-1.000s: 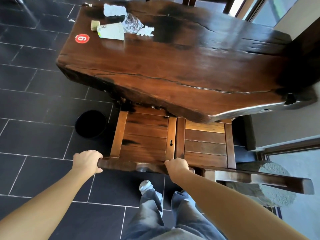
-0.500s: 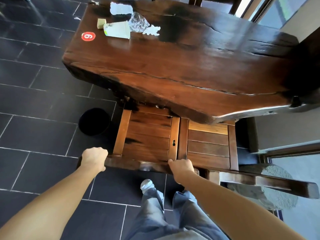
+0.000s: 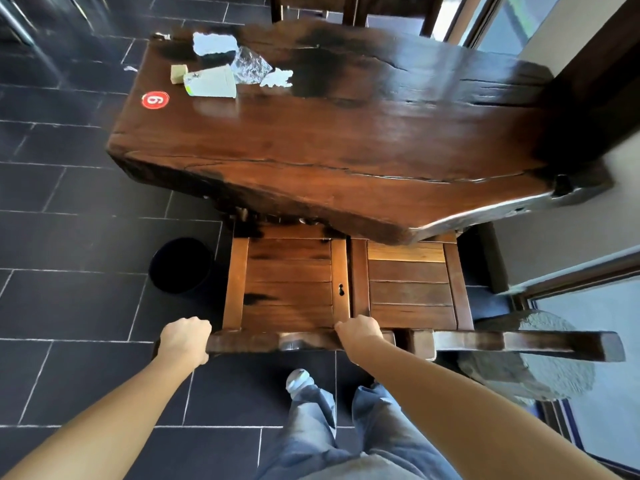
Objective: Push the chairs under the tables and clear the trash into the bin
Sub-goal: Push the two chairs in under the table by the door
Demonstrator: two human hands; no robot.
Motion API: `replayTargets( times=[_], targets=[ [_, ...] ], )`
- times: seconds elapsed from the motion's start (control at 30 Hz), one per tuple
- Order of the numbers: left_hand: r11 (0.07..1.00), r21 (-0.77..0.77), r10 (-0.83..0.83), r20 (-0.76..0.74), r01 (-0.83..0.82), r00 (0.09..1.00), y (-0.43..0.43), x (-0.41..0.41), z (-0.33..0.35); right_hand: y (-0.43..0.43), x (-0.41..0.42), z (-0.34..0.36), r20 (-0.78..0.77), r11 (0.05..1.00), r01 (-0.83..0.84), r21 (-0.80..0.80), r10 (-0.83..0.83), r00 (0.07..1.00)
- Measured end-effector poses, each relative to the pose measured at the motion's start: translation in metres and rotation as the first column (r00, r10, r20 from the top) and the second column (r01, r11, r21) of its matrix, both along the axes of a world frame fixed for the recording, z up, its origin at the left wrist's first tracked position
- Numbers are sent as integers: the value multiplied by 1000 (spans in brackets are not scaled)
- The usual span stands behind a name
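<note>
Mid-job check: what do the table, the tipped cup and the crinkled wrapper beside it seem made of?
The table: solid dark wood with glossy varnish; grain, cracks and an uneven live edge show. The cup: probably paper, matte and pale. The wrapper: likely thin clear plastic, crumpled, see-through, glinting.

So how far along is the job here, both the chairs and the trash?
Nothing looks finished. In hand: the left hand and right hand grip the back rail of a chair whose seat is partly under the table. Left: the second chair beside it also sticks out, and the paper cup, clear wrapper and paper scraps lie on the table, not yet in the black bin on the floor.
</note>
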State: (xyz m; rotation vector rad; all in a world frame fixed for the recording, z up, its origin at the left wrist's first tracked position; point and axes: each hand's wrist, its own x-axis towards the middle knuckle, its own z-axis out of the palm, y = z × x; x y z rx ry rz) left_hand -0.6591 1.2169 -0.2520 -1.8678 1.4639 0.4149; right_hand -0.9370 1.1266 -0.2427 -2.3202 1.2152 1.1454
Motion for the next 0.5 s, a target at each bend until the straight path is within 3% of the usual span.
replayTargets(
  times=[0.5],
  targets=[
    [999,32,-1,-23,2,1000,4,32,3,20,19,-4,27,999,-34,29,33,999]
  ],
)
